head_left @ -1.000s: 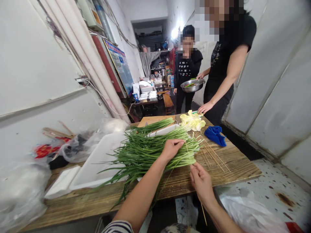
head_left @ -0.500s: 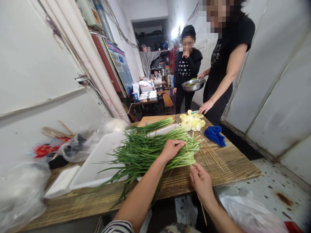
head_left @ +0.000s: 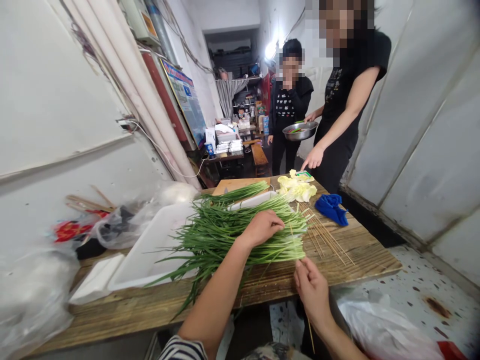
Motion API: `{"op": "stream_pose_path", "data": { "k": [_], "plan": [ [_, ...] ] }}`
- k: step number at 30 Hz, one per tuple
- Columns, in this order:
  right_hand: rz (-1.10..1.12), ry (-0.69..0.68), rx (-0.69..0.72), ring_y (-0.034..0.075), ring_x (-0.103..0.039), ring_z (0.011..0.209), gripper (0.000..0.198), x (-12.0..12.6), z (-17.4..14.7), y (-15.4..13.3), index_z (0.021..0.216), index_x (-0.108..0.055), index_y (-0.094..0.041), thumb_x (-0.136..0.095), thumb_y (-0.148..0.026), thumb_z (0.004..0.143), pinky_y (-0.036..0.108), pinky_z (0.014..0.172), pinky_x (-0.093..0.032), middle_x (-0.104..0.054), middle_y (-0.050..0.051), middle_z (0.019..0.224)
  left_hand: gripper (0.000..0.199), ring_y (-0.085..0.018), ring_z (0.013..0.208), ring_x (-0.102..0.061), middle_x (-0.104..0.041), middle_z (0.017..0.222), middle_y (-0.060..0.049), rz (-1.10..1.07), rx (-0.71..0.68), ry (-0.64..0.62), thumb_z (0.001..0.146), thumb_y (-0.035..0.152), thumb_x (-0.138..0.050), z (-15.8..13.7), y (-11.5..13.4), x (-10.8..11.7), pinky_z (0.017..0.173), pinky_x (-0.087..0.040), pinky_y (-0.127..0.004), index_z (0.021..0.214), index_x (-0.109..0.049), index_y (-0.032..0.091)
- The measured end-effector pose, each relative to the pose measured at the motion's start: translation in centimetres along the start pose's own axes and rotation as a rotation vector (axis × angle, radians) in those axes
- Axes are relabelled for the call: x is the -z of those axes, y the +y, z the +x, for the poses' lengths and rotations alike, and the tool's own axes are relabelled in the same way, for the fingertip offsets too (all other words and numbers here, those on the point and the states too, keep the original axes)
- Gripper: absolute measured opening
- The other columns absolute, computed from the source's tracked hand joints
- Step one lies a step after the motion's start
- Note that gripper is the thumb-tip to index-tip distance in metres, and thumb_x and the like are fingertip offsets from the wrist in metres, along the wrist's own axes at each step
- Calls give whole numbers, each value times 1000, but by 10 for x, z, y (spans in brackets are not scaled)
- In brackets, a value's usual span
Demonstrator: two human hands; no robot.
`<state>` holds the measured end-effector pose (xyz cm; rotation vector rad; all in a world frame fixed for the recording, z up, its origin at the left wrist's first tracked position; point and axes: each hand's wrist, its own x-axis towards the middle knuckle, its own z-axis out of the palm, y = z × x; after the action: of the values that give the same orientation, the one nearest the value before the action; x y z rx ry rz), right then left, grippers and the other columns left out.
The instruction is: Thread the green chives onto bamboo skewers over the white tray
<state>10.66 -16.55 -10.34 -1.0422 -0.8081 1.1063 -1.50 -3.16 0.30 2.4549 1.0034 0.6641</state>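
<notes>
A thick pile of garlic chives point(head_left: 221, 230) lies across the table, pale stem ends to the right and green leaves to the left. My left hand point(head_left: 262, 229) rests on the stems, thumb and fingers closed on some of them; the exact grip is partly hidden. Just below the stem ends, my right hand point(head_left: 311, 286) is closed on a thin bamboo skewer point(head_left: 311, 334). Its lower end sticks out beneath the palm, past the table edge. Several loose bamboo skewers point(head_left: 330, 239) lie on the wood to the right of the chives.
A white tray point(head_left: 138, 260) sits under the leaves. Cabbage leaves point(head_left: 296, 189), a cutting board point(head_left: 228, 186) and a blue cloth point(head_left: 332, 209) lie farther back. Plastic bags point(head_left: 33, 290) crowd the left. One person holds a metal bowl point(head_left: 300, 131); another stands beside them.
Both my hands have shifted only slightly; the right has lowered a little with the skewer. The co-worker's hand has lifted off the tabletop and now points down near the cabbage leaves.
</notes>
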Motion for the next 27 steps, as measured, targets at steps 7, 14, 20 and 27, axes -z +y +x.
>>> {"op": "stream_pose_path", "data": {
  "k": [7,14,20,27],
  "plan": [
    [54,38,-28,7,-21,46,29,0,-11,11,77,-48,-19,-57,-46,82,19,40,-18,-25,-9,54,12,-15,74,-57,-65,76,-4,61,-51,-118,74,24,-63,10,-2,-12,71,-41,-22,75,-72,16],
    [38,22,-30,6,-20,46,29,3,-7,6,79,-50,-19,-58,-46,81,18,40,-17,-25,-9,53,16,-13,69,-57,-67,74,-2,-188,41,47,78,22,-55,9,-8,-22,66,-42,-21,77,-68,13],
    [-21,-24,-39,6,-21,44,29,5,-2,-2,81,-51,-18,-56,-46,83,18,39,-16,-27,-10,52,22,-16,77,-64,-72,85,-7,-408,144,94,75,26,-60,7,-13,-30,73,-46,-23,86,-72,11],
    [-13,-36,-50,6,-20,44,30,5,-2,-6,82,-51,-18,-57,-47,82,18,39,-15,-27,-10,51,22,-17,79,-65,-72,87,-7,-399,106,119,76,29,-61,6,-13,-29,75,-48,-24,85,-73,13]
  ]
}}
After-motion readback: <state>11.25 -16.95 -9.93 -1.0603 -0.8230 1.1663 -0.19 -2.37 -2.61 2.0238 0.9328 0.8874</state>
